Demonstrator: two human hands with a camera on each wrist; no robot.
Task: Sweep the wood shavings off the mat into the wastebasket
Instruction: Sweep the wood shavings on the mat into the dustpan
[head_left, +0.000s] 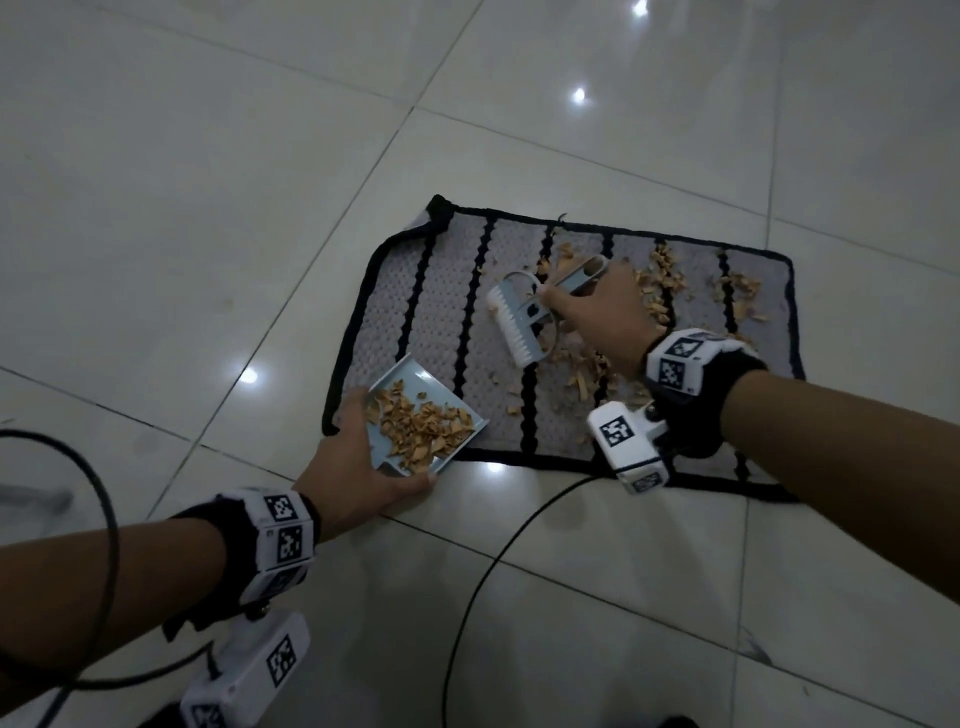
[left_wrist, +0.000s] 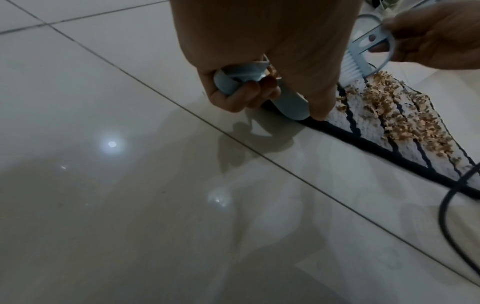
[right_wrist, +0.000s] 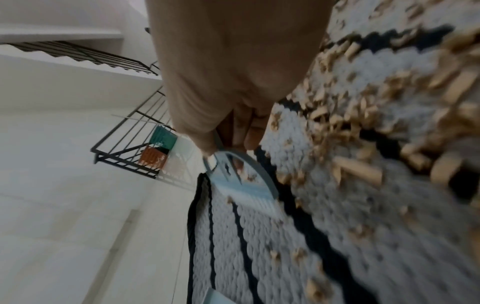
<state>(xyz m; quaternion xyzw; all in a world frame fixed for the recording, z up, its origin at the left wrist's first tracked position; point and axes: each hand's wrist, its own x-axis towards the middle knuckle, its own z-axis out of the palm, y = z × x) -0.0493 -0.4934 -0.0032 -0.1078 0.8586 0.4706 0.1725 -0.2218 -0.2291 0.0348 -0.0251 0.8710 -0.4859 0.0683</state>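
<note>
In the lower middle of the head view we see a pale blue dustpan (head_left: 415, 410) holding a heap of tan shavings (head_left: 423, 428), piled toward its near end. It overlaps the near left corner of the grey, black-striped mat (head_left: 431, 312), which lies on the tiled floor (head_left: 182, 182). More shavings (head_left: 670, 283) lie scattered over the mat's right half, in the centre right of the frame.

Our left hand (head_left: 358, 467) reaches in from the lower left and grips the dustpan by its handle; the left wrist view shows the fingers (left_wrist: 241, 96) curled round that handle. Our right hand (head_left: 597, 306) comes in from the right over the mat and clasps the handle of a small brush (head_left: 519, 317), whose white bristles point down at the mat, to the left of most of the loose shavings.

At the centre left of the right wrist view, green and orange baskets (right_wrist: 158, 148) stand by a black railing (right_wrist: 127, 131); we cannot tell whether either is the wastebasket. A black cable (head_left: 493, 561) crosses the floor.
</note>
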